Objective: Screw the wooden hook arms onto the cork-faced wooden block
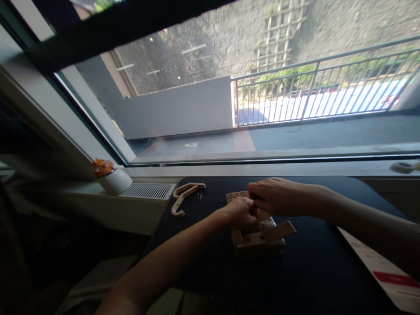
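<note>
Left hand (242,210) and right hand (275,194) meet, fingers pinched, over wooden block (244,252) on black table (203,267); cannot tell what either grips. Wooden hooks (179,203) lie apart, near the table's left edge.

Black bench (315,271), rounded far corners, two hook-shaped wooden pieces (179,203) near far left corner, several thin metal bits (199,197) just beside them to the right, brown block-like item (257,251) around the middle, partly hidden
</note>
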Tool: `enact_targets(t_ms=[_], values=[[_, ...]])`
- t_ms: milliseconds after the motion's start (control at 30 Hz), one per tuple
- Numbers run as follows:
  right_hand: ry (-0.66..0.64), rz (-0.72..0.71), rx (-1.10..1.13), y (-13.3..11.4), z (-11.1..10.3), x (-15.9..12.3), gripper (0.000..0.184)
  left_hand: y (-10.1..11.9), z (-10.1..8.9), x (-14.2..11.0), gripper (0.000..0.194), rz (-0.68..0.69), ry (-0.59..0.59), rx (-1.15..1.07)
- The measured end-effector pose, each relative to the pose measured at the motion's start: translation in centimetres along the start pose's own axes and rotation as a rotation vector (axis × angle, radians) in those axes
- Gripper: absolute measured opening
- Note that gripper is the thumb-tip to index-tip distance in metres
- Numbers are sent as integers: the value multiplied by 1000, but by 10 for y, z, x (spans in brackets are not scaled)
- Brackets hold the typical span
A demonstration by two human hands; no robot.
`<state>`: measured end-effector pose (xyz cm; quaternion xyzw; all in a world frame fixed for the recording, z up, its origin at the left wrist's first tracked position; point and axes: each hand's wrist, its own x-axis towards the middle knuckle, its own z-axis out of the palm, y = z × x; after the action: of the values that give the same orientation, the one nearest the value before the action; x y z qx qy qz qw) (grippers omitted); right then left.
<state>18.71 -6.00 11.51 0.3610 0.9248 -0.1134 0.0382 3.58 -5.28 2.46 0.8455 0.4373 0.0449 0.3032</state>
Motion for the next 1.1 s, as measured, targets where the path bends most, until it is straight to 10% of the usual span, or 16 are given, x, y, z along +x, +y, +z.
enact_targets(t_ms=[1100], values=[[69,38,-71,-5,-6,-5,17,1,4,4,16,-19,50,72]])
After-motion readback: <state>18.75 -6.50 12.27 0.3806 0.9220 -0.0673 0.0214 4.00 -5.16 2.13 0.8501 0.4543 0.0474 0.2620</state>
